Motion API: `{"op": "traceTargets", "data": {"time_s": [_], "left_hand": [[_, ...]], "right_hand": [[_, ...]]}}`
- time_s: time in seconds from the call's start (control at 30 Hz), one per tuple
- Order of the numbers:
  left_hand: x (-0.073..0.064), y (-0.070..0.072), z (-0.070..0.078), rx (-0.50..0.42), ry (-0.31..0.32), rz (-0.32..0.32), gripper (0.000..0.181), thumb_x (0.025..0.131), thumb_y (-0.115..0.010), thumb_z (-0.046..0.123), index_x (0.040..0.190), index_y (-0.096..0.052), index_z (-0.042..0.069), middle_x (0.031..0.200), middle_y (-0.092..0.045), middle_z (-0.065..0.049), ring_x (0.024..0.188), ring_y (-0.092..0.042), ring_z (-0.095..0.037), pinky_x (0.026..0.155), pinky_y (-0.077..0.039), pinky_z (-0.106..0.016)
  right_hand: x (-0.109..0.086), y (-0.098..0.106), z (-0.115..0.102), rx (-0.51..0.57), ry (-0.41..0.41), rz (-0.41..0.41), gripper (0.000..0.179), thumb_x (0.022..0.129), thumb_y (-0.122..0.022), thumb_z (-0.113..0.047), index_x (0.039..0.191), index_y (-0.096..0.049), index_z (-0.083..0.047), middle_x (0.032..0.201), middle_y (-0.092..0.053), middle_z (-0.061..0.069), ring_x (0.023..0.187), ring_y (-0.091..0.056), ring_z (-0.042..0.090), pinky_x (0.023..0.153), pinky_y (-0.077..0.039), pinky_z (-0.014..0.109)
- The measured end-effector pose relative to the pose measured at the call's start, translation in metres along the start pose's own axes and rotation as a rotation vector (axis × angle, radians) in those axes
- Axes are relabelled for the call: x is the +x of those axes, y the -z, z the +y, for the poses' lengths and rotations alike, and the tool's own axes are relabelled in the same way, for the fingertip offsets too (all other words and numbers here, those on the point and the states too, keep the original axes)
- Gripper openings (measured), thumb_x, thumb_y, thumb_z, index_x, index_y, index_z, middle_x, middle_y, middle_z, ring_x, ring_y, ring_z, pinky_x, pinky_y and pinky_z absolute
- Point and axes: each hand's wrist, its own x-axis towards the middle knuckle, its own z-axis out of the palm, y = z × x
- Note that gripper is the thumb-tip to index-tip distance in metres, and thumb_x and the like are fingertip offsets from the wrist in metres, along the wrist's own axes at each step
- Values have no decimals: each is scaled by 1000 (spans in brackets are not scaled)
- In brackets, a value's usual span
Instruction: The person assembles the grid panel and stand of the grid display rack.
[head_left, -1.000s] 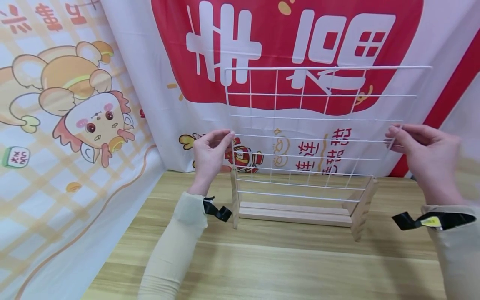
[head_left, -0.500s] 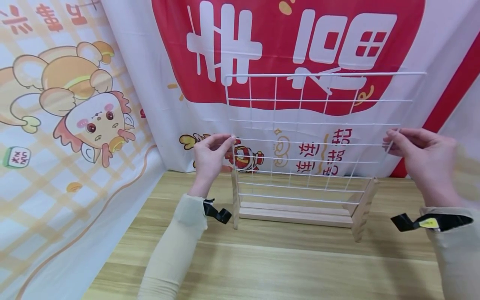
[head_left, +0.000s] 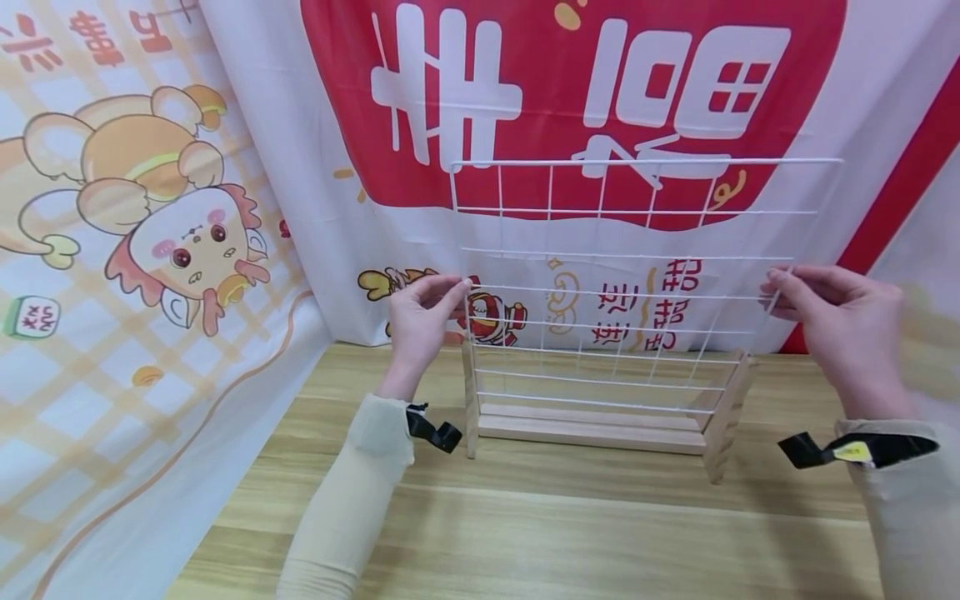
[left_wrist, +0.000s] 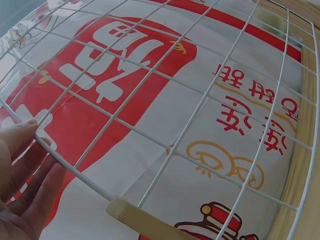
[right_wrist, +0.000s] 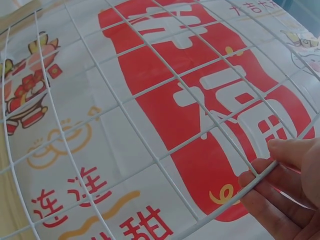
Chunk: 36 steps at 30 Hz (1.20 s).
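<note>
A white wire grid panel [head_left: 600, 212] stands upright, its lower part between the two side posts of a wooden stand [head_left: 592, 433]. On its left edge, my left hand [head_left: 422, 321] pinches the frame wire between thumb and fingers. My right hand [head_left: 851, 325] pinches the opposite edge at about the same height. Up close in the left wrist view, the wooden post [left_wrist: 145, 220] meets the grid's side wire just below the left fingers. The right wrist view has the thumb and fingers around the outer wire [right_wrist: 265, 172]. The grid's bottom edge is hard to make out.
The stand rests on a wood-grain table [head_left: 525, 533]. Behind it hangs a white and red printed cloth [head_left: 360, 167], and a checked cloth with a cartoon animal [head_left: 165, 217] covers the left side. Black straps [head_left: 862, 446] circle both sleeves.
The wire grid has slid lower between the stand's posts, its top edge dropping in the head view. Both hands have moved down with it, keeping their pinch. The stand stays in place.
</note>
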Motion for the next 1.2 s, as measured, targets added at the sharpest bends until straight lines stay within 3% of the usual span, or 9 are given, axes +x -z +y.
{"op": "traceTargets", "data": {"time_s": [0.37, 0.6, 1.0, 1.2], "left_hand": [[-5, 1, -6, 22, 47, -8, 29, 89, -80, 33, 106, -77, 9, 95, -75, -6, 78, -73, -23, 72, -63, -33], [-11, 2, -14, 7, 70, -19, 28, 90, -80, 34, 105, -77, 10, 95, -75, -6, 78, -73, -24, 64, -63, -34], [-12, 2, -20, 46, 49, -11, 29, 90, -80, 35, 105, -77, 11, 94, -75, -4, 80, -73, -25, 72, -63, -44], [-4, 0, -14, 68, -3, -4, 30, 90, -80, 36, 106, -77, 10, 94, -75, -3, 80, -72, -28, 67, -62, -34]], "right_hand": [[-4, -2, 6, 3, -9, -12, 41, 97, -68, -33, 133, -69, -13, 106, -72, -13, 83, -70, -1, 77, -50, 8], [-6, -2, 9, 38, -40, -44, 44, 96, -70, -33, 133, -68, -10, 104, -73, -13, 84, -71, 0, 77, -51, 10], [-8, -3, 11, 34, -40, -59, 44, 96, -70, -34, 133, -68, -10, 103, -73, -13, 84, -71, 1, 77, -52, 11], [-9, -3, 13, 32, -45, -60, 47, 96, -70, -34, 134, -67, -7, 102, -73, -12, 84, -71, 1, 77, -52, 11]]}}
